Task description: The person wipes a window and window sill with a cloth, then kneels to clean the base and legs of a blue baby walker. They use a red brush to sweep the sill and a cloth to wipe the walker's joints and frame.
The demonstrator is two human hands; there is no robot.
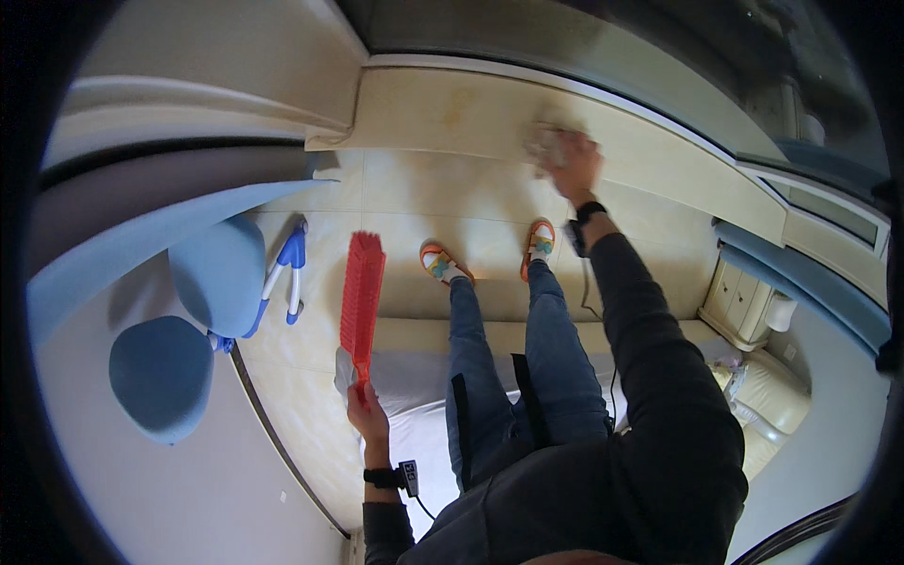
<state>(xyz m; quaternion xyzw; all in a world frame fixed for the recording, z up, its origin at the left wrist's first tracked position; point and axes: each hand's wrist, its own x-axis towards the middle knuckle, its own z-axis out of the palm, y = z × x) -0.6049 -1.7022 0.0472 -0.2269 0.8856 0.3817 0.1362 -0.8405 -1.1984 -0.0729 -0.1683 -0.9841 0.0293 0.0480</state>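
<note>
My left hand [367,413] grips the handle of a red plastic bed brush [362,296], its bristle end pointing away from me over the floor. Out in front, my right hand [575,166] is on a crumpled, light-coloured cloth [547,145]. The cloth and fingers are blurred, and part of the cloth is hidden by the hand. Both are over the cream stone windowsill [438,113], close to its front edge. A yellowish stain [459,106] marks the sill to the left of the cloth.
A window [600,78] runs behind the sill. To the left stands a blue-padded chair [219,275] with blue and white legs [286,268], beside a blue curtain [162,212]. Behind my legs is a bed [417,367]; a cream nightstand [738,300] stands right. Sensor cables hang from both wrists.
</note>
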